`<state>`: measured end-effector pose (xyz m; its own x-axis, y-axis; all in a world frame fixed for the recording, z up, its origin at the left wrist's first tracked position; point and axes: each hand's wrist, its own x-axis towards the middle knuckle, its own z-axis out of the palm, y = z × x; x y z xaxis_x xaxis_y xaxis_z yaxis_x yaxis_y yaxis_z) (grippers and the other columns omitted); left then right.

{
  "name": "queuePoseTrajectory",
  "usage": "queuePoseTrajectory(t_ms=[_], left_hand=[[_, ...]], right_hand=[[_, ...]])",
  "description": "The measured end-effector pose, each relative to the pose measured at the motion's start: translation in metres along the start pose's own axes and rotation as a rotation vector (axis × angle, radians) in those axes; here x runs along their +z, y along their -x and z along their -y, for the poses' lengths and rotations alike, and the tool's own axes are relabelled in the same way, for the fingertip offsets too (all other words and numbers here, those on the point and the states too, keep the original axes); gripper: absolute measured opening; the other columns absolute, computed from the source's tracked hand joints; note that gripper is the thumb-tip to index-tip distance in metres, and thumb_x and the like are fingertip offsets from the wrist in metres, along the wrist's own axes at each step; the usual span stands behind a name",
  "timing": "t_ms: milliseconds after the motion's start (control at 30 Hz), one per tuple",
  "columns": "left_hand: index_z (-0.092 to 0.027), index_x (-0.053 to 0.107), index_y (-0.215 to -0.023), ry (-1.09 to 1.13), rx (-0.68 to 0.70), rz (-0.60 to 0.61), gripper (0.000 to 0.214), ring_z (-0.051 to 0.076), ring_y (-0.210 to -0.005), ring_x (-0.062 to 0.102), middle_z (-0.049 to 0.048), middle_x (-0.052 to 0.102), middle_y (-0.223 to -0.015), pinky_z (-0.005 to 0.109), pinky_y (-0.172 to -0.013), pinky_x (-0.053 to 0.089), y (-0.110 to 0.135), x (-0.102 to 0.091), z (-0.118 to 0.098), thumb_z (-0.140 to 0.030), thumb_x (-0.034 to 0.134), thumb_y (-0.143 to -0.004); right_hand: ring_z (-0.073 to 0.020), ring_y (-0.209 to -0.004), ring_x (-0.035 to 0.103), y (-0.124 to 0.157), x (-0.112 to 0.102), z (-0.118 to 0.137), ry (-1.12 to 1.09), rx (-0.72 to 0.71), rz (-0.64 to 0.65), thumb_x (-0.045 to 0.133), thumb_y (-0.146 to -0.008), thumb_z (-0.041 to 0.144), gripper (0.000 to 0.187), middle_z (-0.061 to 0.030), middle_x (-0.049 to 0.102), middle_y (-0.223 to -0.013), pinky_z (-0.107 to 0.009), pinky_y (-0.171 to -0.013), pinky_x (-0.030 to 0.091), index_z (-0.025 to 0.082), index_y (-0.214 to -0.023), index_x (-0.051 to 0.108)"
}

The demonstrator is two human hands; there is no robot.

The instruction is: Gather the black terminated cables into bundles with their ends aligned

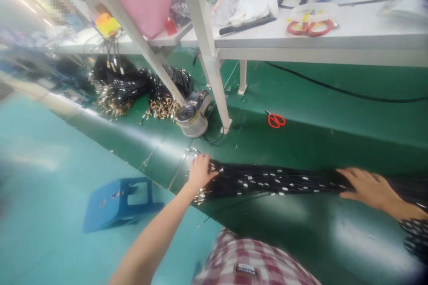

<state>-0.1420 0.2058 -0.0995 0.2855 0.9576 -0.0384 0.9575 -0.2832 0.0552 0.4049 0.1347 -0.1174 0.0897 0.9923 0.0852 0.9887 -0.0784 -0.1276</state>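
Observation:
A long bundle of black cables (264,180) with small white tags and metal connector ends lies across the green floor mat in front of me. My left hand (199,173) is curled over its left end, beside the gold connectors (200,196). Farther right, my right hand (371,188) rests on top of the same bundle, its fingers stretched out and thumb apart. The undersides of both hands are hidden. Beyond my right wrist, more of the black cables run to the picture's edge.
Red-handled scissors (276,120) lie on the mat beyond the bundle. A white workbench (301,41) with metal legs (214,71) stands ahead. A cable spool (192,121) sits near one leg, with cable heaps (123,82) farther left. A blue stool (110,205) is at left.

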Motion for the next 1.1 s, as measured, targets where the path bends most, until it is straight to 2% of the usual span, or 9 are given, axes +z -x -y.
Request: queuePoseTrajectory(t_ms=[67,167,300,433,600,767,867,1000,1100], left_hand=[[-0.014,0.045,-0.129,0.029,-0.011,-0.050,0.057,0.037,-0.121,0.044,0.0209,0.046,-0.133,0.050,-0.099,0.036,0.020,0.002,-0.005,-0.040,0.060,-0.081],[-0.018,0.049,-0.127,0.106,0.108,-0.072,0.050,0.033,-0.120,0.047,0.0166,0.053,-0.127,0.047,-0.100,0.038,0.069,0.021,-0.014,-0.040,0.058,-0.083],[-0.020,0.041,-0.138,0.063,0.157,-0.021,0.081,0.038,-0.128,0.042,0.0193,0.047,-0.138,0.056,-0.106,0.030,0.103,0.052,-0.017,-0.050,0.071,-0.070],[-0.028,0.053,-0.126,0.042,0.196,-0.025,0.051,0.032,-0.117,0.052,0.0117,0.058,-0.125,0.054,-0.108,0.027,0.049,0.042,0.006,-0.036,0.068,-0.078],[-0.015,0.052,-0.121,0.065,0.058,-0.104,0.034,0.036,-0.117,0.046,0.0176,0.052,-0.121,0.054,-0.096,0.039,-0.019,0.015,0.017,-0.022,0.048,-0.088],[-0.018,0.053,-0.114,0.167,0.150,-0.066,0.029,0.030,-0.112,0.049,0.0140,0.053,-0.118,0.046,-0.094,0.043,0.010,0.020,-0.018,-0.021,0.050,-0.085],[-0.020,0.056,-0.106,0.224,0.256,-0.003,0.023,0.026,-0.106,0.052,0.0109,0.055,-0.112,0.043,-0.091,0.046,0.035,0.032,-0.048,-0.018,0.052,-0.083],[-0.021,0.058,-0.100,0.260,0.356,0.061,0.019,0.024,-0.101,0.055,0.0088,0.058,-0.106,0.041,-0.088,0.048,0.047,0.039,-0.077,-0.018,0.054,-0.082],[-0.020,0.058,-0.103,0.260,0.368,0.068,0.020,0.025,-0.102,0.055,0.0103,0.058,-0.110,0.041,-0.089,0.048,0.048,0.034,-0.085,-0.019,0.053,-0.083]], right_hand=[[-0.0382,-0.108,0.054,-0.002,-0.010,0.035,0.064,-0.131,0.125,0.047,-0.082,0.044,0.047,-0.0233,0.062,-0.117,-0.054,-0.085,0.037,0.014,-0.112,0.067],[-0.0281,-0.116,0.051,0.025,-0.003,0.110,-0.071,-0.420,0.231,0.050,-0.086,0.039,0.043,-0.0133,0.056,-0.128,-0.042,-0.096,0.038,0.019,-0.123,0.058],[-0.0341,-0.121,0.043,0.050,0.028,0.169,-0.077,-0.420,0.113,0.067,-0.076,0.046,0.064,-0.0139,0.052,-0.130,-0.049,-0.099,0.033,0.021,-0.132,0.050],[-0.0305,-0.109,0.049,0.001,0.037,0.163,-0.074,-0.521,0.176,0.063,-0.083,0.039,0.040,-0.0112,0.059,-0.119,-0.044,-0.088,0.038,0.023,-0.120,0.059],[-0.0287,-0.107,0.050,-0.038,0.023,0.161,-0.119,-0.467,0.178,0.052,-0.089,0.041,0.035,-0.0094,0.059,-0.118,-0.043,-0.087,0.039,0.024,-0.119,0.057],[-0.0323,-0.130,0.036,0.005,0.025,0.178,-0.099,-0.331,0.018,0.061,-0.083,0.041,0.065,-0.0136,0.041,-0.143,-0.049,-0.105,0.027,0.020,-0.139,0.037],[-0.0375,-0.136,0.030,0.003,0.034,0.181,-0.065,-0.237,0.016,0.069,-0.075,0.040,0.089,-0.0214,0.032,-0.149,-0.057,-0.107,0.022,0.012,-0.146,0.023],[-0.0350,-0.128,0.044,-0.025,0.039,0.183,-0.092,-0.301,0.106,0.062,-0.079,0.025,0.060,-0.0197,0.047,-0.140,-0.055,-0.103,0.034,0.012,-0.135,0.046],[-0.0261,-0.119,0.055,-0.013,0.037,0.185,-0.129,-0.394,0.120,0.048,-0.085,0.014,0.039,-0.0129,0.059,-0.131,-0.044,-0.100,0.042,0.015,-0.122,0.060]])
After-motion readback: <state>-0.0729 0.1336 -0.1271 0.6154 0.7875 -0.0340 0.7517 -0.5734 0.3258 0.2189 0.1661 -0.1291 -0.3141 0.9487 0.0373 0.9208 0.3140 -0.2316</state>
